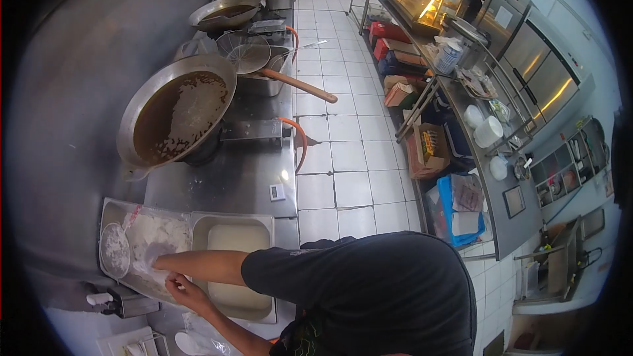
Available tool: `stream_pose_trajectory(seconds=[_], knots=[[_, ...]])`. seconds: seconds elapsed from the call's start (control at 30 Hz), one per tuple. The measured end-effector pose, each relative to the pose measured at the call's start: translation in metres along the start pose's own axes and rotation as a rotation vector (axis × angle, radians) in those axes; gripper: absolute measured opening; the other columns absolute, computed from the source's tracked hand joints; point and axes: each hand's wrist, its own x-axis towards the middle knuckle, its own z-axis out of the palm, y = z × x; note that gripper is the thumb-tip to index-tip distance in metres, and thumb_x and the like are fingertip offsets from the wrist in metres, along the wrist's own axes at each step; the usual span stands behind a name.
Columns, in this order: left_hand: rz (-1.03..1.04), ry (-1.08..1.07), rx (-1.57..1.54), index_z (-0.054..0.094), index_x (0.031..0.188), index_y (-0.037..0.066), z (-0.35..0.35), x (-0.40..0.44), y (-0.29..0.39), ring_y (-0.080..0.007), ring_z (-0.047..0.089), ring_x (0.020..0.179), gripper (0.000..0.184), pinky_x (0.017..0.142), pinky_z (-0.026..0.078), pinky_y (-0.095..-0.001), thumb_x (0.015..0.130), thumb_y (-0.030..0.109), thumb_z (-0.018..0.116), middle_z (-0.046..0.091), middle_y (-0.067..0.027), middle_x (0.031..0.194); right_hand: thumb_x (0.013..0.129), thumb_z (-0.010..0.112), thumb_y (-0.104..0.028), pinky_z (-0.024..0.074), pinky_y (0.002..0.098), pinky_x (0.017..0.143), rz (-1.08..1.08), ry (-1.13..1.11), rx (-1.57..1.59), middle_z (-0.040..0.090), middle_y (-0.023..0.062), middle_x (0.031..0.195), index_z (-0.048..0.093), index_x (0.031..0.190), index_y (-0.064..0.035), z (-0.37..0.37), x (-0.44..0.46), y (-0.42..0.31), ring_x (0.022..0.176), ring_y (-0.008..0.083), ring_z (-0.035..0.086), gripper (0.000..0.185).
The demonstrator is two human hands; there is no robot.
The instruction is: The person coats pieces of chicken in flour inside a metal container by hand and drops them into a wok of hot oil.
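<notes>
My right hand point(150, 262) reaches into the left metal tray point(113, 209), down in white powder point(161, 232). Its fingers are pale, blurred and hard to make out. Beside it, nearer the bottom of the view, my left hand point(186, 292) is at the tray's edge with curled fingers close to my right wrist; what they pinch, if anything, is too small to tell. A round strainer point(115, 250) dusted with powder lies at the tray's far left. My right forearm crosses a second metal tray point(234, 229) holding pale liquid.
A large wok point(178, 118) of brown oil stands above the trays, with a wooden-handled strainer point(247, 53) beyond. A small white timer point(277, 192) lies on the steel counter point(250, 175). Across the tiled aisle are shelves, boxes, a blue crate point(448, 207) and another person point(476, 0).
</notes>
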Motion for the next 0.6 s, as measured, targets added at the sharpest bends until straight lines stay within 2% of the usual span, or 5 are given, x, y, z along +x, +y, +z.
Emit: stream_pose_trajectory(seconds=[0.2,0.47,0.53,0.57,0.6], knots=[[-0.071,-0.080,0.087,0.058,0.100,0.002,0.023,-0.022,0.026,-0.0199,0.051,0.084,0.023,0.071,0.041,-0.0333,0.099,0.022,0.050,0.057,-0.0074,0.093,0.084,0.059,-0.025,0.0446,0.0445,0.096,-0.002,0.005,-0.016,0.064,0.0148,0.120,0.062,0.122,-0.0114,-0.019,-0.021,0.056,0.112,0.0304,0.061,0.041],[-0.217,-0.160,0.134,0.061,0.111,0.000,0.027,-0.021,0.028,-0.0258,0.056,0.092,0.036,0.077,0.045,-0.0373,0.101,0.033,0.050,0.062,-0.0123,0.105,0.085,0.058,-0.025,0.0446,0.0446,0.096,0.010,0.036,-0.069,0.064,0.0149,0.120,0.060,0.125,-0.0107,-0.037,-0.032,0.105,0.112,0.0303,0.061,0.043],[-0.149,0.064,0.322,0.059,0.116,0.000,0.000,-0.012,-0.016,-0.0323,0.059,0.098,0.044,0.078,0.049,-0.0392,0.099,0.039,0.052,0.061,-0.0193,0.113,0.085,0.058,-0.025,0.0446,0.0446,0.096,0.024,0.044,-0.088,0.064,0.0149,0.120,0.059,0.126,-0.0106,-0.041,-0.034,0.110,0.112,0.0303,0.061,0.043],[-0.152,0.065,0.321,0.059,0.116,0.000,-0.010,-0.011,-0.030,-0.0323,0.059,0.098,0.044,0.078,0.049,-0.0392,0.099,0.039,0.052,0.061,-0.0193,0.113,0.085,0.058,-0.025,0.0447,0.0446,0.096,0.026,0.045,-0.099,0.064,0.0149,0.120,0.059,0.126,-0.0105,-0.043,-0.034,0.114,0.112,0.0303,0.061,0.043],[-0.321,0.225,0.567,0.056,0.122,0.000,-0.020,-0.011,-0.043,-0.0357,0.060,0.099,0.050,0.079,0.051,-0.0394,0.097,0.043,0.055,0.060,-0.0231,0.116,0.085,0.058,-0.025,0.0447,0.0447,0.097,0.032,0.043,-0.108,0.064,0.0149,0.120,0.058,0.127,-0.0104,-0.045,-0.035,0.116,0.112,0.0303,0.061,0.044]])
